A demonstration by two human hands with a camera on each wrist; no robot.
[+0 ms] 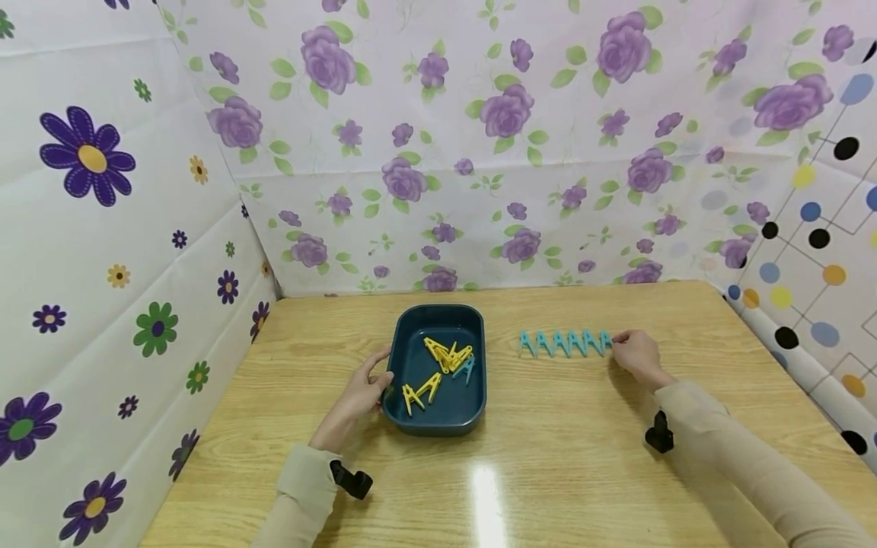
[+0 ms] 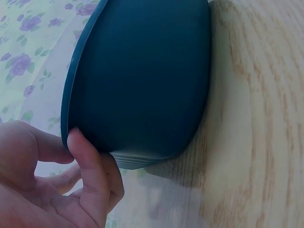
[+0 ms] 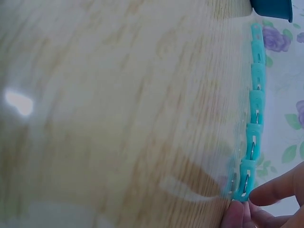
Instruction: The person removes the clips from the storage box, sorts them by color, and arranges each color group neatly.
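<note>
My left hand holds the left rim of a dark blue plastic tub, thumb on one side of the wall and fingers on the other. Inside the tub lie several yellow clothespins and one blue clothespin. To the tub's right, several light blue clothespins form a straight row on the table. With thumb and fingertips my right hand pinches the clothespin at the row's right end. The left wrist view shows the tub's outer wall close up.
The wooden table carries the tub and the row. Flower-patterned sheets hang behind and at the left, and a dotted sheet stands at the right. A black wrist camera is strapped on each sleeve.
</note>
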